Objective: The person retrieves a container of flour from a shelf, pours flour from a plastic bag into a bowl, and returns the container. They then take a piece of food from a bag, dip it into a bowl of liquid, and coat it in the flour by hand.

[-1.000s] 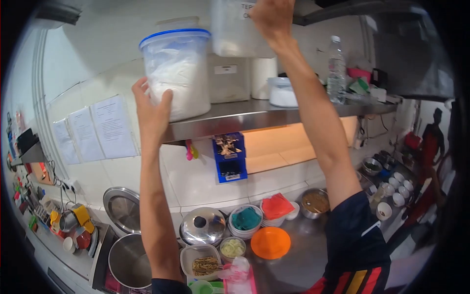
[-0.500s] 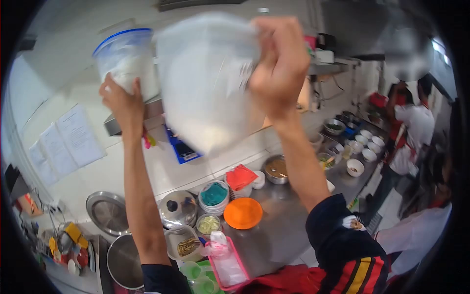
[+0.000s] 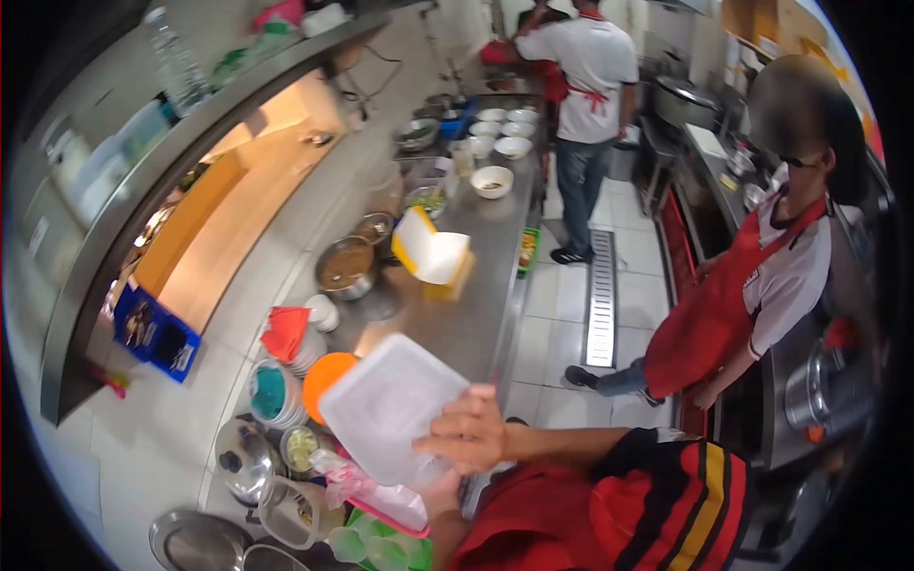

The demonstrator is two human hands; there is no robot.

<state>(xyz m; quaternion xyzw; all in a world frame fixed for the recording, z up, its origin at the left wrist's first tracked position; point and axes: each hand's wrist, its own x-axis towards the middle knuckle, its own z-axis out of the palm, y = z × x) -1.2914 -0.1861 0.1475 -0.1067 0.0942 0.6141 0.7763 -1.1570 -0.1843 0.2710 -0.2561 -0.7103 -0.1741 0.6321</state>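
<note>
A rectangular, translucent white plastic container (image 3: 381, 404) is held tilted in front of my body, above the counter. My right hand (image 3: 466, 430) lies over its near right corner, fingers bent across its top face. Below that, my left hand (image 3: 443, 495) supports the container at its lower edge; its fingers are mostly hidden behind it. Close by are an orange plate (image 3: 326, 376), a pink tray (image 3: 411, 519) with a plastic bag (image 3: 345, 478), and a clear tub (image 3: 286, 514) with food in it.
On the steel counter (image 3: 400, 319) stand a pot of brown liquid (image 3: 346, 266), an open yellow box (image 3: 433, 249) and several white bowls (image 3: 492, 181). A steel shelf (image 3: 195, 152) runs along the wall. To the right stands a person in a red apron (image 3: 700, 305); another (image 3: 590, 76) works farther back.
My view has swung to the right. The white container has come down from shelf height to above the counter. My left hand has left the blue-rimmed container and joined my right hand.
</note>
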